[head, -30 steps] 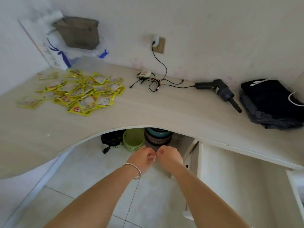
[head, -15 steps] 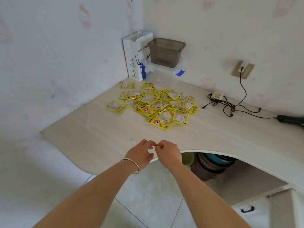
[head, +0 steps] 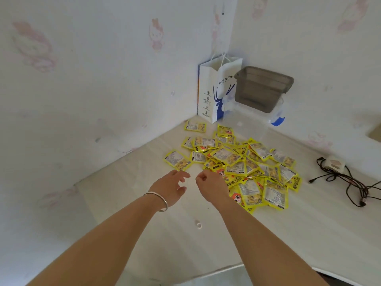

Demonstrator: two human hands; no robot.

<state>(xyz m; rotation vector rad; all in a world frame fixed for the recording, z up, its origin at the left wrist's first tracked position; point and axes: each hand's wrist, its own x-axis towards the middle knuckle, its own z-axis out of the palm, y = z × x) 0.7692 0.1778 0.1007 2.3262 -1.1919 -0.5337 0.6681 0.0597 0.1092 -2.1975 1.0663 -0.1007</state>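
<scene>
A heap of several yellow snack sachets (head: 243,164) lies on the pale desk (head: 144,203) near the corner. My left hand (head: 169,185), a silver bangle on its wrist, hovers above the desk just in front of the heap with fingers loosely spread and holds nothing. My right hand (head: 210,185) is close beside it, fingers curled in, at the near left edge of the heap. I see nothing between its fingers. One separate sachet (head: 177,159) lies just beyond my left hand.
A white and blue paper bag (head: 216,89) stands in the corner. Beside it a smoky grey plastic bin (head: 261,87) sits on a clear box (head: 245,122). A tangle of dark cables with a small white adapter (head: 335,165) lies at right. A tiny white ring (head: 199,225) lies between my forearms.
The view has swung left and closer to the corner. Both hands have moved forward over the desk to the sachet heap, and the fingers of my left hand have spread.
</scene>
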